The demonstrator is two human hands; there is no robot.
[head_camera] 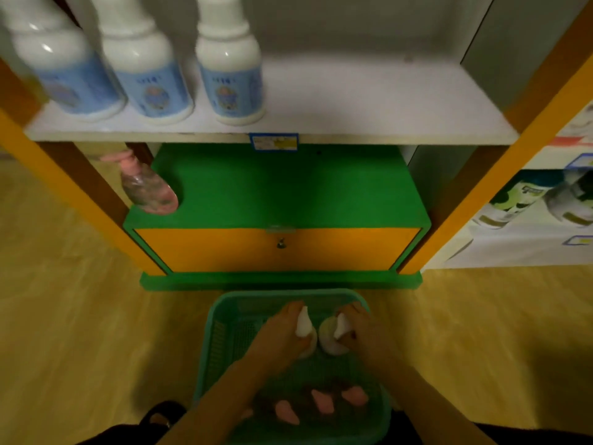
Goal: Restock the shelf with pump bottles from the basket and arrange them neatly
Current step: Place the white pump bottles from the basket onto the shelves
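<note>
A green basket (221,329) sits on the floor in front of the shelf unit. Both my hands reach into it. My left hand (282,332) is closed around a white pump bottle (303,321) at its neck. My right hand (359,329) grips a second white pump bottle (335,335) beside it. Pink pump heads (321,401) of several more bottles show at the basket's near end. On the white shelf (369,101), three white bottles with blue labels (229,75) stand in a row at the left. A pink pump bottle (146,184) stands on the green lower shelf (288,187).
Orange uprights (500,168) frame the shelf on both sides. A price tag (273,142) hangs on the white shelf's front edge. An orange locked drawer front (279,248) lies below the green shelf. The neighbouring shelf at right holds green and white bottles (519,200).
</note>
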